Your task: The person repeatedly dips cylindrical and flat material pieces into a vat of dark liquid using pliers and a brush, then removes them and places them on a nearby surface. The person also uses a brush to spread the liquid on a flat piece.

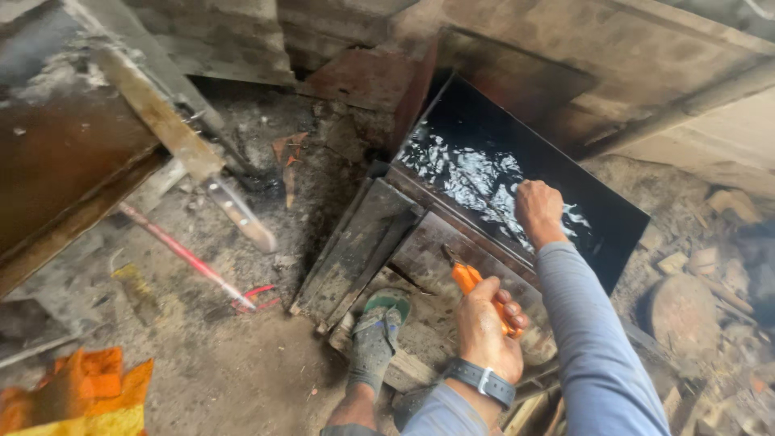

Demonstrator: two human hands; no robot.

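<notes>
Head view, looking down at a dirt floor (pixel 242 379) w/ scrap metal all round.

Left hand (pixel 484 327): low centre, wrist bent up, watch on wrist, fingers wrapped tight round the orange handles of pliers (pixel 476 287). Pliers' nose points up-left, lying over a rusty plate (pixel 436 250); tip is dark & hard to make out against the metal.

Right hand (pixel 539 211): arm in grey-blue sleeve stretched fwd & up from bottom right, hand reaching over the near edge of a black metal tray (pixel 622 234) holding rippled dark liquid. Fingers dip past the edge & are hidden, so can't tell if curled on smth or loose.

Tray sits tilted, right of centre, near edge against the rusty plate, far corner under a brown sheet.

Person's foot in a green sandal (pixel 379 319) rests on a plank at bottom centre, just left of left hand. Red rod (pixel 186 257) lies on floor well left. Orange cloth (pixel 81 391) cut off at bottom-left corner. Right side rubble blurred.
</notes>
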